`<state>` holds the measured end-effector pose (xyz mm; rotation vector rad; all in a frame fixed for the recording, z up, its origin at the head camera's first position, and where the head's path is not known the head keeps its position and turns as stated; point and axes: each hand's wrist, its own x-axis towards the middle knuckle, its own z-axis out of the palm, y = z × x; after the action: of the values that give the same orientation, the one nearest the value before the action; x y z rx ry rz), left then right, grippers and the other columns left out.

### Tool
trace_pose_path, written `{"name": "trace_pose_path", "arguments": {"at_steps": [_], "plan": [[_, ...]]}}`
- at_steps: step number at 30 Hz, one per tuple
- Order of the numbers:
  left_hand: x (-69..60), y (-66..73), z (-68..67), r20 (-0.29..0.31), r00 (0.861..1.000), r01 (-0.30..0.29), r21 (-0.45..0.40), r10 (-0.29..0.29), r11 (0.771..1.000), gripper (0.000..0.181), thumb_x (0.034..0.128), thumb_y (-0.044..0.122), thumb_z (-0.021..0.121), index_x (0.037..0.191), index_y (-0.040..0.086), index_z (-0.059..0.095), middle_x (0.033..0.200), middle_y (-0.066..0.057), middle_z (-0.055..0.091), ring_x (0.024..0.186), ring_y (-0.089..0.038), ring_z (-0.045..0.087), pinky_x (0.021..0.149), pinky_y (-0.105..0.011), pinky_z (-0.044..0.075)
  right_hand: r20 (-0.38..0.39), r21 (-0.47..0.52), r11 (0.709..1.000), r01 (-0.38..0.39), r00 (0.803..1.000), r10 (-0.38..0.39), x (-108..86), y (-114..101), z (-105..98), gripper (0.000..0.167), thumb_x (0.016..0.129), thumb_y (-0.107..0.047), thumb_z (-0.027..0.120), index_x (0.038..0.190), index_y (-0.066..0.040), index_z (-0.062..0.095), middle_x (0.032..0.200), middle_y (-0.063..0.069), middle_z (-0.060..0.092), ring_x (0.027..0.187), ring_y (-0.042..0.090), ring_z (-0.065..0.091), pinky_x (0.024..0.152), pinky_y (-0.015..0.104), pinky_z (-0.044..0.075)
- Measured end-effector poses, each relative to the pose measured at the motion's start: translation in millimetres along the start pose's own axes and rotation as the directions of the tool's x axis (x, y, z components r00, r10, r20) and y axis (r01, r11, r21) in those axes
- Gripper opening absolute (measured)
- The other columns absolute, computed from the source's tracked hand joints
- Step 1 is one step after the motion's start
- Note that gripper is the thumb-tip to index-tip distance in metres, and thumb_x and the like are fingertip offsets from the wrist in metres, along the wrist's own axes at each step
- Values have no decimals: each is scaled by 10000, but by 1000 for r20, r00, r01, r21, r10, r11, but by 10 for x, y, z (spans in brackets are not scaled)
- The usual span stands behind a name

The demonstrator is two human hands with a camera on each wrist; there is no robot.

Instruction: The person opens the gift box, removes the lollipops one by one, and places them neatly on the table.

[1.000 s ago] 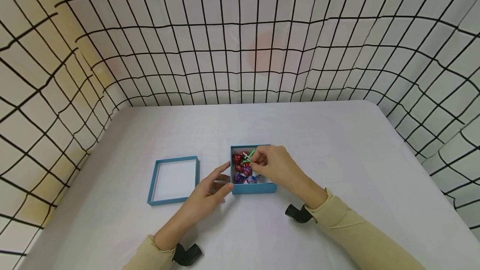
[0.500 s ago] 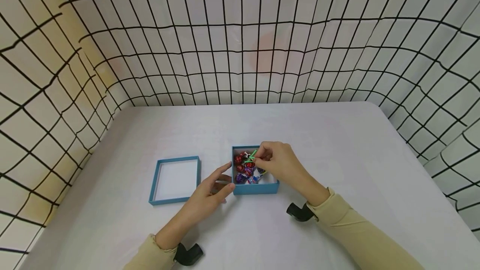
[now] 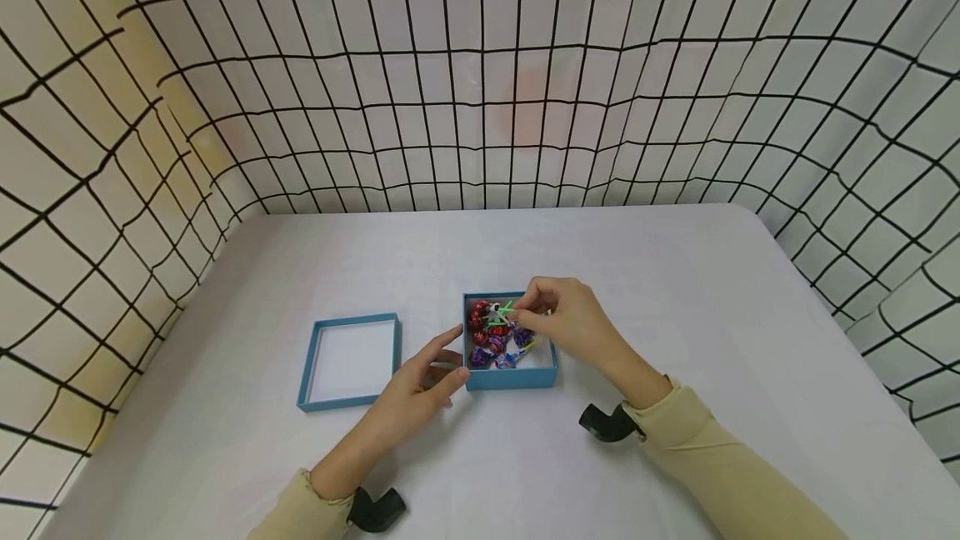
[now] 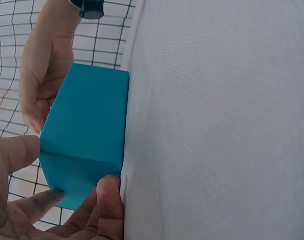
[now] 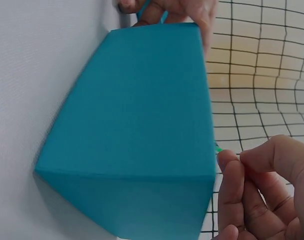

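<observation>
A blue open-topped box [image 3: 512, 379] holds several wrapped lollipops [image 3: 480, 338] in red, purple and blue, some with green sticks. My left hand [image 3: 418, 387] rests against its left side, the thumb near the front corner and the fingers fairly straight. The left wrist view shows the thumb and fingertips touching two faces of the box [image 4: 89, 117]. Over the right part of the box, my right hand [image 3: 566, 319] pinches a green lollipop stick between thumb and forefinger. In the right wrist view, a bit of that green stick [image 5: 219, 148] shows at the fingertips. The hand hides the box's back right corner.
A blue-rimmed lid [image 3: 348, 361] with a white inside lies to the left of the box. Both stand on a white-covered table [image 3: 637, 273]. A wall with a black grid [image 3: 480, 82] surrounds the back and sides.
My right hand has shifted slightly right and away from me over the box. A purple lollipop and a yellow stick beneath it have come into view. My left hand stays in place.
</observation>
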<state>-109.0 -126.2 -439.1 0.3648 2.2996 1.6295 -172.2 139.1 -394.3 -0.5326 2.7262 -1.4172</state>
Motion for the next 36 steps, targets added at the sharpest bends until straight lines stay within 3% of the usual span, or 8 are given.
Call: {"name": "trace_pose_path", "arguments": {"at_steps": [9, 15, 21, 31, 36], "plan": [[-4, 5, -4, -2, 1000, 0, -8, 0, 1000, 638, 1102, 236, 635, 1678, 165, 370, 1435, -246, 609, 1185, -328, 707, 817, -316, 631, -16, 89, 996, -15, 1000, 16, -117, 5, -146, 50, 984, -105, 772, 938, -98, 751, 1052, 94, 814, 854, 157, 738, 631, 262, 451], [-4, -2, -8, 0, 1000, -2, -14, 2, 1000, 642, 1101, 232, 636, 1680, 167, 367, 1438, -246, 609, 1187, -326, 709, 817, -309, 631, -17, 131, 991, -39, 999, 41, -180, 56, -248, 56, 989, -116, 783, 958, -87, 747, 1031, 89, 790, 883, 207, 740, 709, 245, 527], [-4, -2, -8, 2, 1000, -12, -12, 12, 1000, 643, 1102, 232, 636, 1680, 164, 364, 1437, -247, 611, 1180, -327, 714, 814, -298, 626, -29, 172, 982, -84, 996, 90, -238, 146, -373, 145, 972, -164, 816, 958, -50, 726, 1022, 101, 788, 896, 171, 756, 791, 234, 572], [-4, -9, -10, -1, 1000, -5, -14, 5, 1000, 643, 1099, 227, 640, 1679, 170, 368, 1446, -250, 605, 1174, -319, 715, 812, -287, 620, -34, 251, 959, -134, 989, 147, -339, 284, -598, 196, 1007, -183, 778, 1029, -2, 706, 984, -47, 816, 950, 113, 753, 885, 287, 552], [-1, -13, -11, -1, 1000, -3, -14, 3, 1000, 645, 1098, 230, 642, 1679, 172, 367, 1445, -247, 606, 1158, -309, 716, 811, -285, 621, -37, 269, 951, -152, 985, 167, -387, 377, -694, 203, 1041, -158, 726, 1086, 37, 692, 975, -110, 811, 982, 80, 730, 864, 266, 530]]}}
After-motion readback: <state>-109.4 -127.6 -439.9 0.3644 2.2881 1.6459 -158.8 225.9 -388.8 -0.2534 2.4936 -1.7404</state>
